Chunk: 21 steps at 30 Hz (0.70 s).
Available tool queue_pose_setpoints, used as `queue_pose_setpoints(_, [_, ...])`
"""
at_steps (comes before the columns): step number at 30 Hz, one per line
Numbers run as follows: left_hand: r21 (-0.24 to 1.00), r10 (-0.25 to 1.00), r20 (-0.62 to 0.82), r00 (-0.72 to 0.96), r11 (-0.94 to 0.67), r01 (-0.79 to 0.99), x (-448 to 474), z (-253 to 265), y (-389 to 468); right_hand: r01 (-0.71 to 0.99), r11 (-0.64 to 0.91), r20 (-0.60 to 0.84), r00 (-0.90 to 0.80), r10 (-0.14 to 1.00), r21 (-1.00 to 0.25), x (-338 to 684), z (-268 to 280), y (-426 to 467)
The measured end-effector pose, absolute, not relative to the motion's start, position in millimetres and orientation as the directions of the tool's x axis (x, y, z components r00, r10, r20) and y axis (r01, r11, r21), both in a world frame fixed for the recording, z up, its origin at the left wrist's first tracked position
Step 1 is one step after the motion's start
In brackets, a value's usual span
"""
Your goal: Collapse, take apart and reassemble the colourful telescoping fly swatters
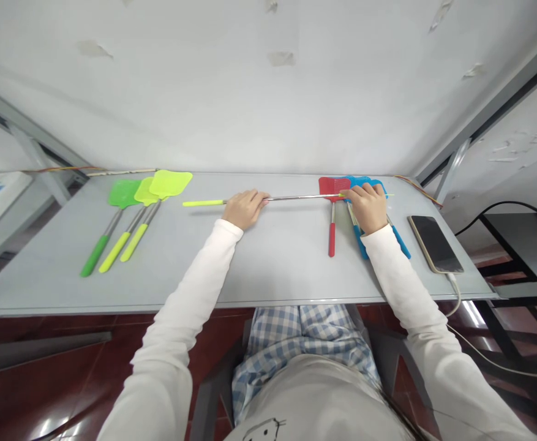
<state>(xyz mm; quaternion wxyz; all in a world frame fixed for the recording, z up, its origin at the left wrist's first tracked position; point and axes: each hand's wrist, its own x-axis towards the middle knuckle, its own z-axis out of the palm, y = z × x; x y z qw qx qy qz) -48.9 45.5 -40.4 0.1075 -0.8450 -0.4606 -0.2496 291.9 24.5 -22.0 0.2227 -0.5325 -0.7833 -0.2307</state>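
Note:
Both hands hold one extended fly swatter (300,197) level above the table, its yellow-green handle to the left. My left hand (244,209) is closed around the metal rod near the handle. My right hand (366,205) pinches the far end, where the yellow head shows edge-on and is mostly hidden by the fingers. Beneath and beside my right hand lie a red fly swatter (332,239) and several blue fly swatters (401,242), partly covered by the hand and sleeve.
On the left side of the table (268,269) lie a green fly swatter (96,254) and two yellow-green fly swatters (171,182). A phone (436,245) with a white cable (454,288) rests at the right. The white wall (259,116) rises behind the table.

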Motion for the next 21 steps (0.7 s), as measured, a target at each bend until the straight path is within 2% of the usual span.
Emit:
queue_pose_setpoints(5, [0.022, 0.709, 0.528, 0.467, -0.561, 0.828, -38.3, -36.0, 38.4, 0.934, 0.343, 0.590, -0.332, 0.736, 0.099, 287.8, -21.6, 23.5])
queue_pose_setpoints(11, [0.063, 0.751, 0.514, 0.415, -0.515, 0.855, -34.8, -32.2, 35.5, 0.931, 0.352, 0.595, -0.337, 0.730, 0.095, 283.6, -23.2, 22.1])
queue_pose_setpoints(21, [0.061, 0.798, 0.466, 0.383, -0.461, 0.886, -33.9, -35.6, 35.1, 0.885, 0.406, 0.585, -0.459, 0.669, 0.230, 279.3, -24.2, 18.9])
